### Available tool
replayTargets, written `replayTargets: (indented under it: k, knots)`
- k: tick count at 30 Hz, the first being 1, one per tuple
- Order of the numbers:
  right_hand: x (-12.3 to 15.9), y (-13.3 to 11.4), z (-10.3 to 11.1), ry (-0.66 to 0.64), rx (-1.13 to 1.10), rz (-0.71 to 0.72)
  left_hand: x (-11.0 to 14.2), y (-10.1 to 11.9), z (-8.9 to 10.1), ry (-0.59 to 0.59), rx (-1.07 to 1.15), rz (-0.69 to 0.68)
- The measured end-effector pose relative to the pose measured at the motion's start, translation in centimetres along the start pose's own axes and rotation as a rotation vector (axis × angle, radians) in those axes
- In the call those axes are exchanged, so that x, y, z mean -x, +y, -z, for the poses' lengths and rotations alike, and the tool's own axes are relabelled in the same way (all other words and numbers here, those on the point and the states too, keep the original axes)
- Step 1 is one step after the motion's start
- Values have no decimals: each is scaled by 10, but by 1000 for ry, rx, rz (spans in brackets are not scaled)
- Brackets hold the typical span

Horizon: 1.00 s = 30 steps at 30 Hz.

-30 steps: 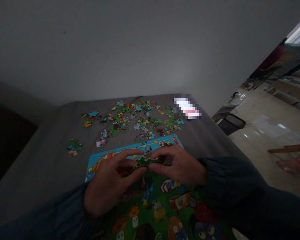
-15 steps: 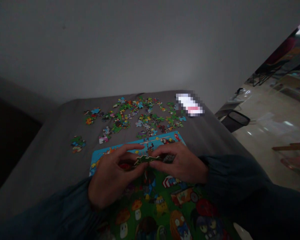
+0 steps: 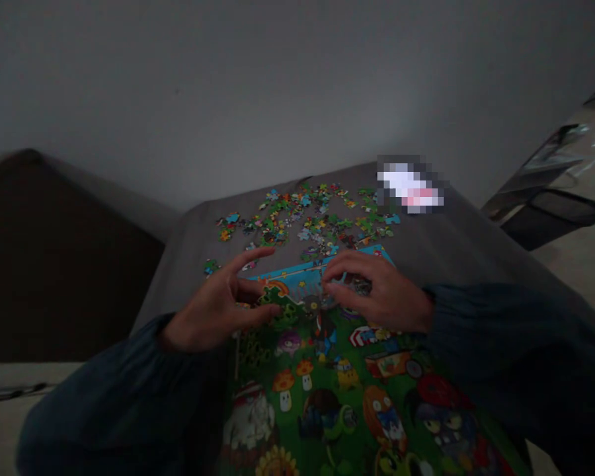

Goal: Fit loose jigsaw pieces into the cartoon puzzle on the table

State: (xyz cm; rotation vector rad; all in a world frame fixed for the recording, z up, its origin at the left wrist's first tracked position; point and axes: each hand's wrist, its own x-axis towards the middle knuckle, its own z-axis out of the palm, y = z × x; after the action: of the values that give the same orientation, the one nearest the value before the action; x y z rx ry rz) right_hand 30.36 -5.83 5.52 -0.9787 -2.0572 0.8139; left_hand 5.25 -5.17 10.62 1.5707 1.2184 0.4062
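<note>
My left hand (image 3: pixel 211 307) has its index finger stretched out, while its thumb and the fingers below grip green puzzle pieces (image 3: pixel 274 294); how many are joined there I cannot tell. My right hand (image 3: pixel 377 287) hovers over the upper right of the picture board (image 3: pixel 297 377), fingers curved and apart, with nothing visible in them. Blue border and green ground with cartoon figures cover the board. Both hands hide parts of its upper area. Beyond it, many loose puzzle pieces (image 3: pixel 322 218) lie scattered.
A grey cloth (image 3: pixel 188 248) covers the surface under everything, and a pale wall (image 3: pixel 277 86) rises behind it. A lit, blurred-out phone-like screen (image 3: pixel 410 185) lies at the back right. A dark block-like shape (image 3: pixel 54 264) stands at the left, and a dark-framed object (image 3: pixel 565 205) at the right.
My hands have moved apart: the right one has let go of the green pieces, which stay with the left. The view has shifted, so the scene sits farther right.
</note>
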Motion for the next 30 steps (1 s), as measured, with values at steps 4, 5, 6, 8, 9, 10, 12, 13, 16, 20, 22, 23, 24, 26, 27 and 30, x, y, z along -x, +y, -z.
replayTargets:
  k: [4, 5, 6, 8, 9, 10, 12, 13, 16, 20, 22, 23, 24, 26, 27, 30]
  knots:
    - [2, 2, 2, 18, 21, 55, 28, 1, 24, -136, -140, 123]
    - [3, 2, 1, 23, 26, 69, 33, 1, 27, -162, -185, 144]
    - [3, 2, 1, 27, 31, 79, 37, -1, 29, -178, -238, 151]
    - [4, 2, 0, 32, 42, 82, 41, -3, 31, -182, -356, 125]
    - [4, 2, -1, 33, 46, 81, 41, -4, 30, -181, -415, 100]
    - [4, 2, -1, 35, 51, 83, 40, -5, 30, -180, -467, 74]
    - [5, 3, -1, 46, 63, 91, 37, -3, 27, -196, -553, 54]
    - [5, 4, -1, 50, 67, 94, 35, -1, 26, -214, -584, 53]
    - [5, 5, -1, 45, 76, 98, 29, 5, 23, -270, -634, 30]
    - [6, 6, -2, 14, 88, 97, 23, 7, 17, -322, -669, -18]
    - [6, 7, -3, 6, 90, 101, 21, 6, 14, -337, -715, -27]
    - [6, 8, -3, 6, 89, 104, 21, 5, 12, -340, -740, -23]
    - [6, 8, -3, 8, 88, 107, 20, 5, 10, -342, -761, -15]
    - [7, 9, -4, 12, 85, 112, 19, 5, 7, -348, -785, 17]
    - [7, 9, -4, 13, 85, 116, 19, 5, 6, -359, -784, 36]
    - [7, 10, -5, 11, 88, 127, 19, 5, 6, -400, -762, 64]
